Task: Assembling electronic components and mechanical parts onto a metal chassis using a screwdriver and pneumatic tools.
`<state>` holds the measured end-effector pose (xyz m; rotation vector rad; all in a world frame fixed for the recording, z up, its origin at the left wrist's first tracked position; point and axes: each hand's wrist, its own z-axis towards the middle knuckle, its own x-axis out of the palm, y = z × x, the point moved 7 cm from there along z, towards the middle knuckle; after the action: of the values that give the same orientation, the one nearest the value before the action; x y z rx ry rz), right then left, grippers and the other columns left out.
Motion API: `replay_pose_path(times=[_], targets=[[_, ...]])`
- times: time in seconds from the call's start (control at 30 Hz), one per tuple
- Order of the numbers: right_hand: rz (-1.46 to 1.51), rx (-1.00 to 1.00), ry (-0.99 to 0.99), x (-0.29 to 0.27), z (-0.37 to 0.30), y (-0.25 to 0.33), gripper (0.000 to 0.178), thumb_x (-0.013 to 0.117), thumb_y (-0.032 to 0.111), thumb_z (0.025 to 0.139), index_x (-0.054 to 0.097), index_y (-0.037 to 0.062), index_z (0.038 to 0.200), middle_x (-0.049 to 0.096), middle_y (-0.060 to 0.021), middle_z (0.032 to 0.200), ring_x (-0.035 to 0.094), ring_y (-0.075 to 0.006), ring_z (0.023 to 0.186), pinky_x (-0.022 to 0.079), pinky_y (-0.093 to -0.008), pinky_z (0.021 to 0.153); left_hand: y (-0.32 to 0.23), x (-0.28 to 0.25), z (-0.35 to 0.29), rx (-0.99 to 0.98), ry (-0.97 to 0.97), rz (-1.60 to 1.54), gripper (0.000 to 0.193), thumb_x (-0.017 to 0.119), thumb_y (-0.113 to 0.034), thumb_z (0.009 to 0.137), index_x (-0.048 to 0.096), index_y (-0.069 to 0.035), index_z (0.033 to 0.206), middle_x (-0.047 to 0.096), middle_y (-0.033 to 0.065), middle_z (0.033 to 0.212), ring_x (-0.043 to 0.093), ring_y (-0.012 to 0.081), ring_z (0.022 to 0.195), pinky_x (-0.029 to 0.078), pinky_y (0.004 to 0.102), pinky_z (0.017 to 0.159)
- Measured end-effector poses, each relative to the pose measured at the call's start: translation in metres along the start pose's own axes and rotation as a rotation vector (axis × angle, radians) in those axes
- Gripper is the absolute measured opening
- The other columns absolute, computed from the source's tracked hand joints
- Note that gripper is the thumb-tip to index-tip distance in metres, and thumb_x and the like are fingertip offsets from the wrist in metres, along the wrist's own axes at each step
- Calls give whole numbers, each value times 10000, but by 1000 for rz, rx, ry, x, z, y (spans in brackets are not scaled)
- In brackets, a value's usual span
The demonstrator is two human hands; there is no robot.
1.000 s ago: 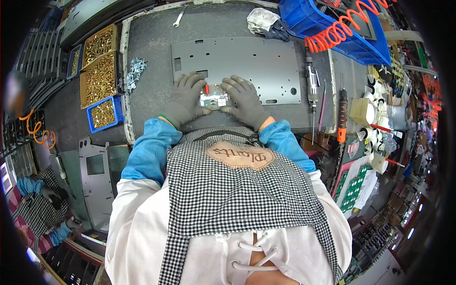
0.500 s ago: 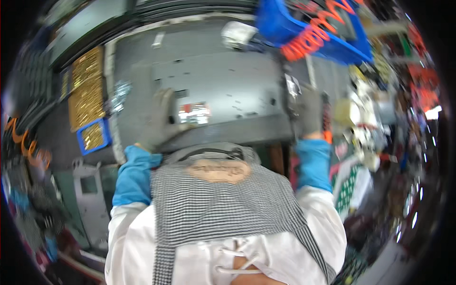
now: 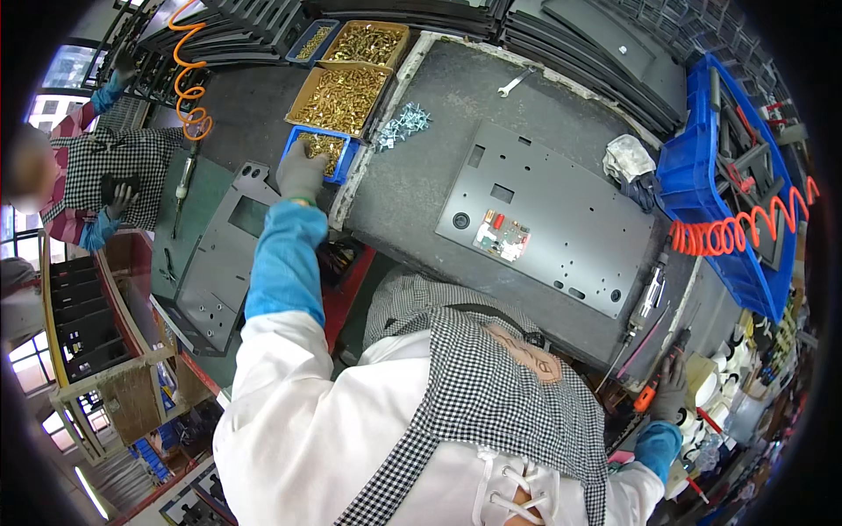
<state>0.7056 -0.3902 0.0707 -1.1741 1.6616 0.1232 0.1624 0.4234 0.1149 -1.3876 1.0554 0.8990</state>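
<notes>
My gloved left hand [image 3: 301,172] reaches into a small blue bin [image 3: 347,165] of brass-coloured fasteners; its fingertips are hidden among them. Off to the right, my gloved right hand [image 3: 672,392] is closed about a slim tool with an orange end [image 3: 646,398], past the table's front corner. The tool's dark tip shows beyond the fingers. Between the hands lies a flat grey metal plate [image 3: 561,223] with holes and slots. On its near left part rests a small clear packet [image 3: 503,237] with red and gold pieces. A power screwdriver [image 3: 651,294] lies beside the plate's right end.
Bins of brass fasteners [image 3: 340,98] and loose silvery screws [image 3: 403,125] are beyond my left hand. A wrench [image 3: 519,81] lies at the back. At right stand a white cloth [image 3: 628,158] and a blue crate [image 3: 688,158] with an orange coiled hose [image 3: 745,219]. A co-worker [image 3: 114,175] is at far left.
My view has swung toward the left. My left hand has left the plate's side for the blue bin. My right hand has shifted from the plate's right edge to the orange-ended tool.
</notes>
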Motion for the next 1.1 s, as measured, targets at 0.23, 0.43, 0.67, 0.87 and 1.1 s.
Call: replay_pose_path(times=[0.23, 0.43, 0.67, 0.87, 1.1], targets=[[-56, -320, -77, 14, 19, 3, 490, 576, 192, 884, 552, 139, 1371, 387, -136, 1550, 324, -365, 1461, 266, -539, 1199, -6, 27, 50, 81, 268, 437, 419, 685, -337, 856, 693, -160, 1235, 712, 129, 1209, 656, 318, 1161, 512, 436, 985], [28, -399, -425, -54, -16, 21, 379, 634, 165, 821, 581, 83, 1188, 557, -139, 1341, 468, -368, 1359, 369, -552, 1130, 19, 25, 44, 63, 103, 248, 320, 638, -359, 905, 712, -133, 1120, 714, 170, 1157, 651, 372, 1132, 504, 469, 960], [1377, 18, -909, -143, -74, 15, 423, 684, 5, 902, 491, 100, 1266, 560, -170, 1368, 523, -382, 1331, 495, -447, 1059, 86, 32, 74, 19, -176, -54, 357, 604, -342, 950, 673, -76, 1179, 714, 214, 1116, 674, 375, 1074, 511, 466, 917], [1694, -44, -1620, -342, -66, 123, 641, 666, 262, 894, 382, 39, 1423, 671, -201, 1077, 690, -354, 971, 542, -573, 949, -89, 29, -65, 135, 227, -1045, 418, 631, -233, 988, 606, 17, 1322, 693, 46, 1014, 621, 114, 849, 508, 266, 746], [2784, -602, -912, -435, 2, 222, 544, 695, 297, 900, 523, 25, 1339, 651, -136, 1165, 627, -338, 1145, 486, -564, 1024, -201, 78, -258, 127, 1416, -1443, 412, 494, -358, 1080, 604, -11, 1274, 575, -14, 861, 483, 83, 730, 427, 226, 667]])
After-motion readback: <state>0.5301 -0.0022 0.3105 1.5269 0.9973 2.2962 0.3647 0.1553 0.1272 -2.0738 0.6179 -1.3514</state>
